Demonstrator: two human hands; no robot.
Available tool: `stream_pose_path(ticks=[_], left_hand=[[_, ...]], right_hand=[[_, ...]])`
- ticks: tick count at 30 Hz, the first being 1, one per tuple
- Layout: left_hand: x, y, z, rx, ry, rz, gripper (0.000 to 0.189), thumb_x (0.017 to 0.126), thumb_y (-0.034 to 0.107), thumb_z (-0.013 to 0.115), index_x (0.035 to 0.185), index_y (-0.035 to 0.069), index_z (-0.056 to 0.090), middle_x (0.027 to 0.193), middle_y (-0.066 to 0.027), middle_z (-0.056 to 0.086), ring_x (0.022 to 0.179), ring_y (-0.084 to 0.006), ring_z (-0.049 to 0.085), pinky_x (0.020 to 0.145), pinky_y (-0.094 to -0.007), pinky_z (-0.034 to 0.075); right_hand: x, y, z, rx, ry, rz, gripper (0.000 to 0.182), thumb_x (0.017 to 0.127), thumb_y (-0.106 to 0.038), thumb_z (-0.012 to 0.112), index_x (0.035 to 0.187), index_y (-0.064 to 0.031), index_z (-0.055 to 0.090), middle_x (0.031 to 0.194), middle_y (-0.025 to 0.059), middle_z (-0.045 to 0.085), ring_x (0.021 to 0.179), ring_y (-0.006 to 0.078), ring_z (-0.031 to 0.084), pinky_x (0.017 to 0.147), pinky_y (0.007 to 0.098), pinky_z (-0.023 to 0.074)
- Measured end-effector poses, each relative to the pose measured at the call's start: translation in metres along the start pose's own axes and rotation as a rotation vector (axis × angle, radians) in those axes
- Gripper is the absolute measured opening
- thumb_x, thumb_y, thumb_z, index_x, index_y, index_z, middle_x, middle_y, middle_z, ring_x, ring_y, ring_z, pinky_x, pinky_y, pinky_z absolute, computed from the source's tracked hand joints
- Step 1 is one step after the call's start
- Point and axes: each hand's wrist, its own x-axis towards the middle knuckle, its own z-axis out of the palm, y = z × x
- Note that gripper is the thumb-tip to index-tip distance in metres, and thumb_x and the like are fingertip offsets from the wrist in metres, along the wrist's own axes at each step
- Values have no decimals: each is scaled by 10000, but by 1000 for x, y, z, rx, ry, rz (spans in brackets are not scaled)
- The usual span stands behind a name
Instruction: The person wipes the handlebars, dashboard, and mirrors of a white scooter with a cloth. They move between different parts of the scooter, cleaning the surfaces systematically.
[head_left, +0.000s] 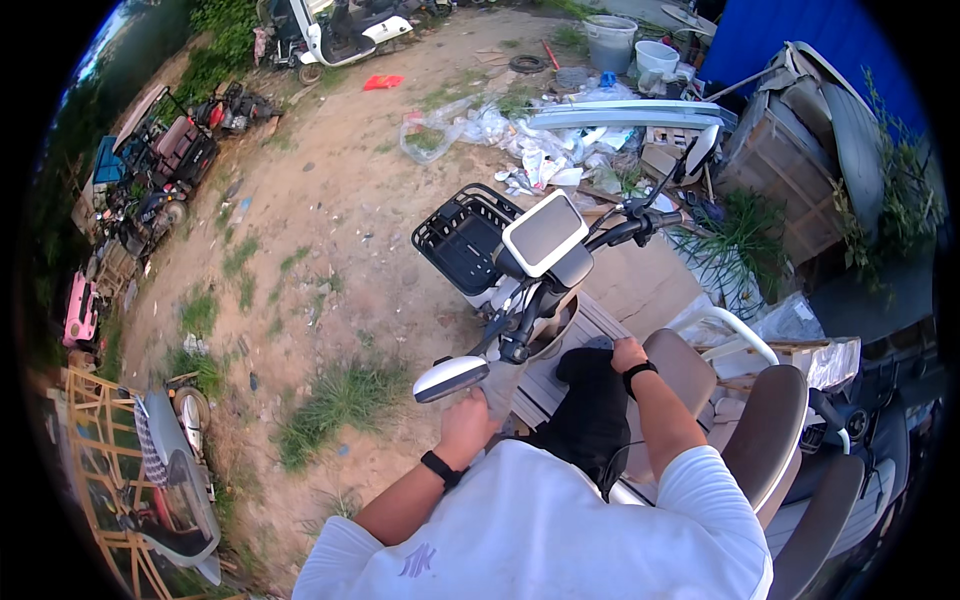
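Note:
Before me stands a small electric tricycle with a black front basket, a white-framed instrument panel and a handlebar. My left hand is just below the white left mirror, beside a beige panel. Its fingers are largely hidden, so what they grip cannot be seen. Curled by the front of a brown seat cushion, my right hand sits above the ribbed footboard; its palm is hidden. My black-trousered leg rests over the footboard.
Plastic waste, long pale metal profiles and a wooden crate lie ahead and right. A flattened cardboard sheet is beside the tricycle. Brown seat backs with a white armrest rise at right. Parked vehicles line the left.

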Motion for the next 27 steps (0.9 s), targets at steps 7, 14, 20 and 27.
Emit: stream_pose_path(ticks=[7,14,20,27], left_hand=[[1,8,-8,15,-27,-21,501,751,288,874,1034,-32,611,831,-229,735,794,-412,745,712,-501,605],[3,4,-6,24,-21,14,530,755,313,876,1039,-40,600,818,-219,736,782,-408,747,699,-499,605],[1,0,-7,30,-23,24,525,770,313,862,1039,-52,596,798,-214,734,759,-400,747,677,-491,605],[5,-5,-1,20,5,87,503,780,277,846,1046,-69,596,781,-213,737,734,-395,750,669,-483,611]], right_hand=[[4,12,10,4,42,-26,312,884,-98,640,1172,-38,742,1281,226,686,1213,404,659,1033,484,554],[8,17,21,-28,82,-53,363,878,-89,631,1232,-26,682,1309,235,644,1219,400,646,1024,478,557],[-1,3,8,-31,78,-11,313,899,-104,607,1179,-29,725,1283,206,690,1176,401,676,1023,484,558],[-14,18,-32,1010,-342,-25,214,959,-128,640,1123,-16,720,910,77,780,767,227,718,730,348,591]])
